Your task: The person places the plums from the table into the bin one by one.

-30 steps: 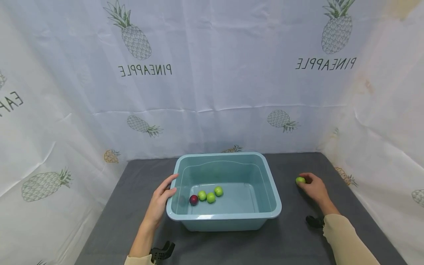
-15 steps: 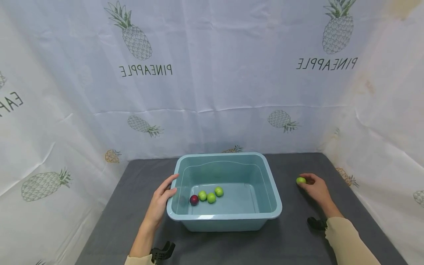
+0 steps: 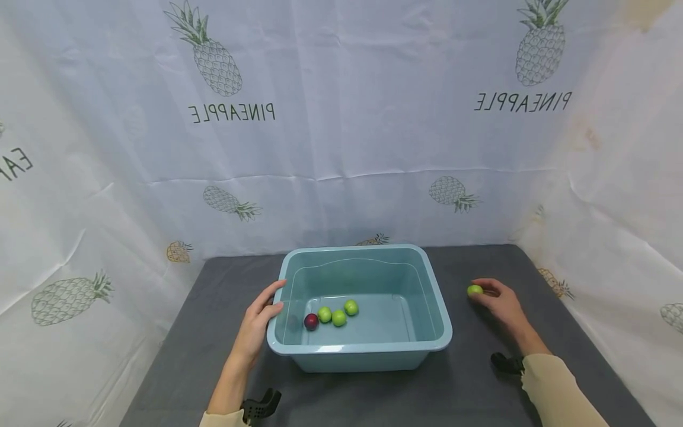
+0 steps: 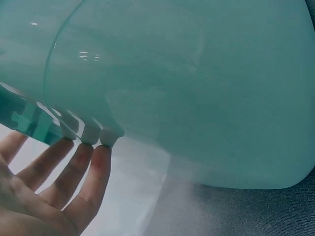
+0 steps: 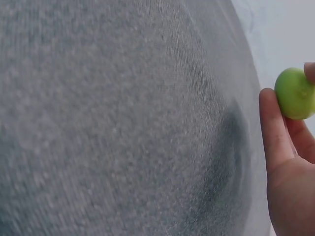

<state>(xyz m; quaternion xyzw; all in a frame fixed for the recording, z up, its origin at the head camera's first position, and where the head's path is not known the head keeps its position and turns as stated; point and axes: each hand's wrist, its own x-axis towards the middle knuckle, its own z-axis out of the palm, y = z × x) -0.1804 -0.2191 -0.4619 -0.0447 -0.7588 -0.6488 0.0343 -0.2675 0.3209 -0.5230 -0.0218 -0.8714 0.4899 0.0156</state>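
Note:
A light blue plastic basin (image 3: pixel 363 349) stands on the dark tabletop. On its floor, toward the left, lie a dark red plum (image 3: pixel 312 322) and several small round green fruits (image 3: pixel 338 318). My left hand (image 3: pixel 257 323) grips the basin's left rim; the thumb lies over the rim, and fingertips (image 4: pixel 101 150) meet the underside in the left wrist view. Right of the basin, my right hand (image 3: pixel 501 303) pinches another small round green fruit (image 3: pixel 474 290) between thumb and fingers. Against the white cloth in the right wrist view, that green fruit (image 5: pixel 294 96) is partly cut off by the frame edge.
A white cloth (image 3: pixel 341 130) printed with pineapples hangs behind and at both sides of the grey table (image 3: pixel 181 356). Dark wrist mounts sit on both forearms (image 3: pixel 261 406). Table surface shows between the basin and my right hand.
My right hand has moved a little left, toward the basin, with the green fruit between its fingers. The left hand, the basin and the fruit inside stay as they were.

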